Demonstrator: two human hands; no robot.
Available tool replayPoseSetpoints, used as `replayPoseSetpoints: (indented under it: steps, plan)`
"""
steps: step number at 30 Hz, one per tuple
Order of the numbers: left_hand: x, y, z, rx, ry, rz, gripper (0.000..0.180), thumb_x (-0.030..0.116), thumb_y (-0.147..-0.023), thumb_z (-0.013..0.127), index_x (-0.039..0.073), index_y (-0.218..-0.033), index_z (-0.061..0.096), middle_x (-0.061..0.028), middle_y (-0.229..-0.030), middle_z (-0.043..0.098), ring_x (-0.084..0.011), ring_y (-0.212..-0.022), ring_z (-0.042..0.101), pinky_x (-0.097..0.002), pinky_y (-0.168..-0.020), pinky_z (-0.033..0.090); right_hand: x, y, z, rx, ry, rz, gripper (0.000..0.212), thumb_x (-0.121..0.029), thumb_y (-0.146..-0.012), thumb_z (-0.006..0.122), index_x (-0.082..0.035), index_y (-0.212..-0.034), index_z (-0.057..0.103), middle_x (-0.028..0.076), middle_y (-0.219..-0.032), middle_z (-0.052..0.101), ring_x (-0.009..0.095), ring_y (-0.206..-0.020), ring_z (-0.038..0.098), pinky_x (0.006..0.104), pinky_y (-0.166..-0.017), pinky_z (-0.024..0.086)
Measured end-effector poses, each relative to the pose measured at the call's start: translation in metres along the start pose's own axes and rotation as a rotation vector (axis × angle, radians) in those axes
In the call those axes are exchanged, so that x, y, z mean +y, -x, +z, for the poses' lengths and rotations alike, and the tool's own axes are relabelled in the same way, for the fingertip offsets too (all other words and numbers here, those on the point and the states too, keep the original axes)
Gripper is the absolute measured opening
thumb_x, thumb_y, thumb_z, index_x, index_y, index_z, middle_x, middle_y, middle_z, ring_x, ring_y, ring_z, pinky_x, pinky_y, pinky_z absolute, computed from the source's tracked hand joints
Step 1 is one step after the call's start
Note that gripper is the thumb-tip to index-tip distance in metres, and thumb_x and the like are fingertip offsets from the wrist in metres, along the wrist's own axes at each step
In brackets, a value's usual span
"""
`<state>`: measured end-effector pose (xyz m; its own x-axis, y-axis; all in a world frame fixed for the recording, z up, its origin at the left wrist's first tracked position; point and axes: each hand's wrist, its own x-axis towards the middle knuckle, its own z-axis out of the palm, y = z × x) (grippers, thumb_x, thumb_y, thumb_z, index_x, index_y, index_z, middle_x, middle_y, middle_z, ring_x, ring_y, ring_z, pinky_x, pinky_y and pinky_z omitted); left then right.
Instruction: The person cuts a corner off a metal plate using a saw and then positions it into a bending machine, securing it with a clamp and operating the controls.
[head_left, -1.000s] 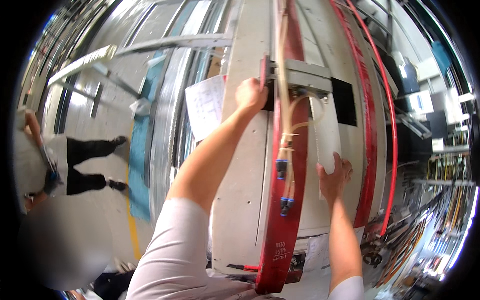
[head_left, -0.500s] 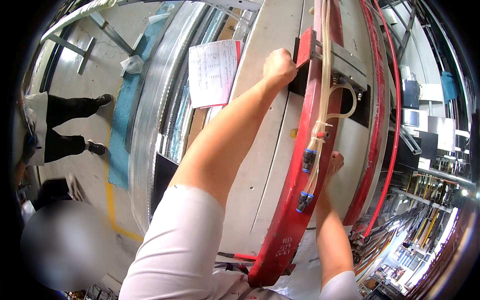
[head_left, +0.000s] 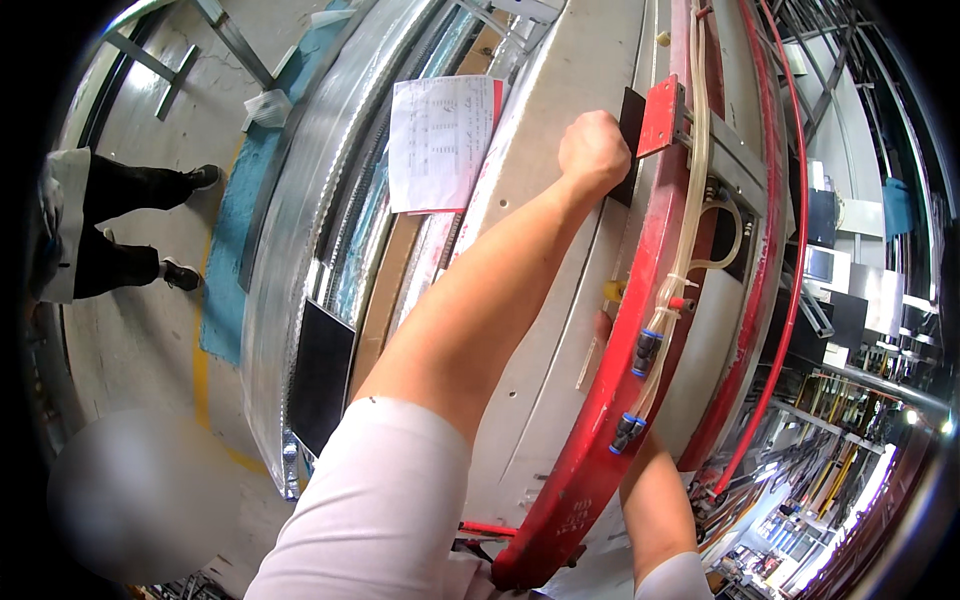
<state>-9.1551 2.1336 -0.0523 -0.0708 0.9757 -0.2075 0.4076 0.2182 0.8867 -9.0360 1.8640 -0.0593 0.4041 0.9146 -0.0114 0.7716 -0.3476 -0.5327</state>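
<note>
Left hand (head_left: pixel 595 152) at upper centre, fingers curled into a fist, knuckles up, against the near side of a thin flat black sheet (head_left: pixel 634 130); whether they pinch it is hidden. The sheet stands out beside a small red rectangular metal plate (head_left: pixel 660 115) fixed at a long red metal beam (head_left: pixel 610 390). Right forearm passes under this beam; only a bit of the right hand (head_left: pixel 602 324) shows at its left edge, just above a narrow pale strip (head_left: pixel 590 365) on the cream-coloured machine bed (head_left: pixel 540 120). Cannot tell how its fingers are set. Translucent hoses (head_left: pixel 697 160) run along the beam, ending in black connectors with blue collars (head_left: pixel 627 432). Left of the bed, a white printed sheet of paper (head_left: pixel 440 145) lies over long profiles. Farther left, a person in black trousers (head_left: pixel 140 182) stands on the floor.
</note>
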Motion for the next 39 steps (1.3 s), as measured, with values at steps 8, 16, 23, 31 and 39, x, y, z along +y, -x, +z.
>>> replayPoseSetpoints:
  steps: [8, 16, 23, 31, 39]
  plan:
    - [-0.004, 0.003, 0.009, 0.001, -0.004, 0.093, 0.013, 0.011, -0.076, 0.065, -0.001, -0.079, 0.069, -0.0292, -0.086, 0.066, -0.0434, -0.085, 0.066, -0.0481, -0.078, 0.053, -0.003, 0.014, -0.003, -0.007, -0.008, -0.060, 0.044, -0.032, -0.093, 0.057, 0.003, -0.118, 0.051, 0.020, -0.115, 0.047, 0.038, -0.108, 0.044, 0.0498, -0.096, 0.036]
    - [-0.019, -0.010, 0.006, 0.019, -0.046, 0.312, 0.025, 0.020, -0.073, 0.062, -0.005, -0.073, 0.066, -0.0299, -0.076, 0.062, -0.0473, -0.080, 0.063, -0.0509, -0.077, 0.050, 0.015, -0.018, -0.036, 0.068, 0.389, -0.297, 0.057, -0.028, -0.091, 0.061, 0.002, -0.135, 0.043, 0.025, -0.128, 0.044, 0.042, -0.117, 0.044, 0.0537, -0.099, 0.036]
    - [-0.005, 0.003, 0.012, 0.109, -0.031, 0.161, 0.027, 0.023, -0.076, 0.063, -0.003, -0.081, 0.068, -0.0287, -0.083, 0.065, -0.0469, -0.085, 0.064, -0.0495, -0.080, 0.051, 0.067, -0.134, -0.054, 0.161, 0.384, -0.352, 0.064, -0.035, -0.095, 0.056, 0.001, -0.144, 0.036, 0.031, -0.151, 0.028, 0.046, -0.140, 0.028, 0.0561, -0.114, 0.023]
    - [-0.002, 0.002, 0.021, 0.190, 0.323, -0.012, 0.032, 0.029, -0.088, 0.054, -0.001, -0.089, 0.066, -0.0227, -0.087, 0.066, -0.0362, -0.083, 0.063, -0.0438, -0.081, 0.048, 0.064, -0.148, -0.033, 0.133, 0.404, -0.210, 0.068, -0.046, -0.098, 0.048, 0.000, -0.147, 0.037, 0.029, -0.152, 0.031, 0.043, -0.144, 0.026, 0.0549, -0.117, 0.019]
    - [-0.019, -0.014, 0.019, 0.046, 0.331, 0.076, 0.044, 0.042, -0.091, 0.047, 0.001, -0.096, 0.064, -0.0121, -0.086, 0.063, -0.0251, -0.079, 0.060, -0.0403, -0.076, 0.048, 0.063, -0.148, -0.031, 0.138, 0.385, -0.181, 0.065, -0.046, -0.097, 0.049, -0.002, -0.146, 0.040, 0.025, -0.152, 0.033, 0.040, -0.143, 0.028, 0.0533, -0.117, 0.021]
